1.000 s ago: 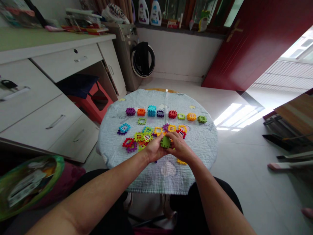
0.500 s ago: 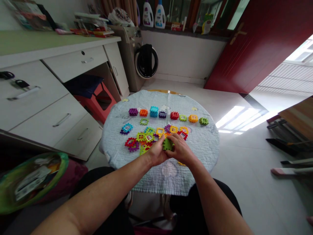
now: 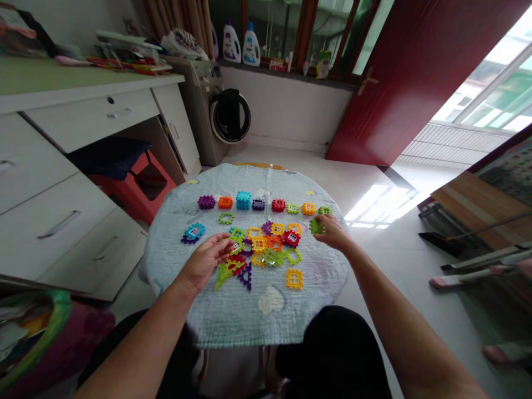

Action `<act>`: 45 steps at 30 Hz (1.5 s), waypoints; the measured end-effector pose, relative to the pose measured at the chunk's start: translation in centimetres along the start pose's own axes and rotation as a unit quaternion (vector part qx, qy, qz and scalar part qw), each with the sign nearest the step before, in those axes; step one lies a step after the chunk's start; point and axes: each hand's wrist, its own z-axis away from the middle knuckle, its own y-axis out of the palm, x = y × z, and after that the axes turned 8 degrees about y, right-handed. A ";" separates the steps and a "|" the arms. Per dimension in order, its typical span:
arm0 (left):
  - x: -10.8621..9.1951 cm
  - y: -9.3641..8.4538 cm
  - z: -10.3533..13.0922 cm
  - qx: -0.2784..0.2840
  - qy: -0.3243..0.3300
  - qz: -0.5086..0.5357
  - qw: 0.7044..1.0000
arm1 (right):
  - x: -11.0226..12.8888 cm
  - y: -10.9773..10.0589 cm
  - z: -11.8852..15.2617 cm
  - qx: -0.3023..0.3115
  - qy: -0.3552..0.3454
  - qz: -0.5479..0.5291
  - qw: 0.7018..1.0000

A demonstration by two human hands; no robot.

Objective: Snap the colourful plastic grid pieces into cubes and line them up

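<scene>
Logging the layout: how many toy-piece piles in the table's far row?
8, left to right: purple pile, orange pile, cyan pile, indigo pile, red pile, lime pile, yellow pile, green pile. The right hand partly hides the last.

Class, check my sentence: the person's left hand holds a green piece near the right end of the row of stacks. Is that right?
No, the wrong hand is named: in the head view, the person's right hand holds a green piece near the right end of the row of stacks.
</scene>
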 end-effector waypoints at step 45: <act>-1.7 -1.4 -3.7 0.021 0.062 -0.031 0.997 | -4.4 0.6 -6.8 -0.027 0.068 -0.003 0.997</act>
